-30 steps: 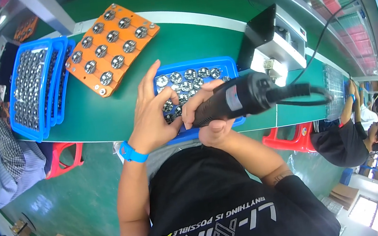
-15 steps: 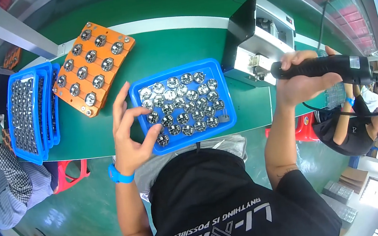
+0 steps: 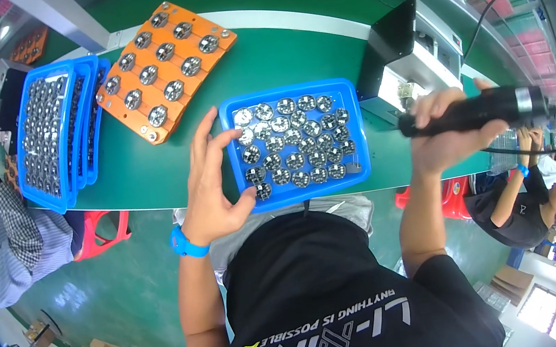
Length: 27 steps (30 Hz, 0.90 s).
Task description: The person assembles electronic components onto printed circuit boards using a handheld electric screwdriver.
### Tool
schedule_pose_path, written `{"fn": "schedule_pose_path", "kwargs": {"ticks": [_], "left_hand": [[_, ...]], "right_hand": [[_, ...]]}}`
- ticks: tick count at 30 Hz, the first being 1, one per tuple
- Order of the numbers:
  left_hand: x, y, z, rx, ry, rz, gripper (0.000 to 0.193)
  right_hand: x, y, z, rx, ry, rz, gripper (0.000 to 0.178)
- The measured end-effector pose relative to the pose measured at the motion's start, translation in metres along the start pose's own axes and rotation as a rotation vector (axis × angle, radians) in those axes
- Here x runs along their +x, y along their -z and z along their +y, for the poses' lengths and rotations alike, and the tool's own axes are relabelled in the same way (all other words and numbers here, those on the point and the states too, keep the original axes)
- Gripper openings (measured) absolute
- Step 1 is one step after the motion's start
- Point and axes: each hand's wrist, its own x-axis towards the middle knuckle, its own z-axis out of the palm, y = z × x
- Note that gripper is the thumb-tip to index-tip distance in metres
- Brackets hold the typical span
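Note:
My left hand [image 3: 211, 189] is open at the left side of a blue plastic tray [image 3: 288, 92], thumb and forefinger spread by its near left corner and left rim. Rows of small round circuit boards [image 3: 296, 160] lie inside the tray; a gap at its lower right holds a small metallic piece. In my right hand [image 3: 435, 149] is a black corded electric screwdriver [image 3: 494, 110], gripped level above the bench, right of the tray. Farther left, an orange fixture plate [image 3: 118, 109] carries several similar round boards in its recesses.
Stacked blue trays [image 3: 50, 205] of boards lean at the left. A black and silver machine [image 3: 387, 40] stands beyond the tray's right side. Co-workers sit at left [image 3: 15, 201] and right [image 3: 514, 205]. Red stools [image 3: 100, 235] stand below the green bench [image 3: 269, 52].
My view has shifted, so the bench things sit differently in the picture. My left hand stays by the tray's left side, and my right hand still holds the screwdriver.

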Motion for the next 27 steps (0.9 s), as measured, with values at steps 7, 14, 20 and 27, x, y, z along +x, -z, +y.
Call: {"fn": "schedule_pose_path", "kwargs": {"ticks": [7, 14, 20, 27], "left_hand": [[-0.001, 0.001, 0.007, 0.026, 0.043, 0.017, 0.086], [-0.002, 0.004, 0.009, -0.013, 0.102, -0.023, 0.085], [-0.005, 0.004, 0.002, 0.001, 0.058, -0.007, 0.085], [-0.006, 0.005, 0.001, -0.017, 0.06, -0.01, 0.084]], "right_hand": [[-0.1, -0.067, 0.035, 0.268, 0.059, -0.343, 0.083], [-0.123, -0.081, 0.057, 0.303, 0.027, -0.402, 0.081], [-0.123, -0.086, 0.052, 0.288, 0.022, -0.381, 0.083], [-0.128, -0.088, 0.052, 0.258, 0.007, -0.398, 0.083]]}}
